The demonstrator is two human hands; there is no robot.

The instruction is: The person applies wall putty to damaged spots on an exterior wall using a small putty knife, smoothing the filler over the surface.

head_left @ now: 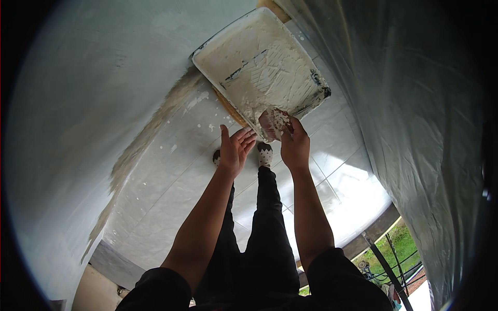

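My right hand (295, 146) grips a reddish-brown flat spreader (272, 122) smeared with a white, plaster-like paste. The spreader is at the near corner of a white paint tray (212, 45), whose inside is coated with thick, ridged paste (277, 75). Dark smudges mark parts of the tray. Beside that same corner, on the left, my left hand (237, 149) is open with its thumb raised and fingers stretched toward the tray's edge. Whether the left fingertips touch the tray, I cannot tell.
Wooden edges (228, 108) show under the tray. White splashes dot the grey tiled floor (171, 160). A pale wall (88, 98) with a rough brownish band along its foot stands left. Translucent plastic sheeting (410, 114) hangs right. Railings (386, 264) and grass appear lower right.
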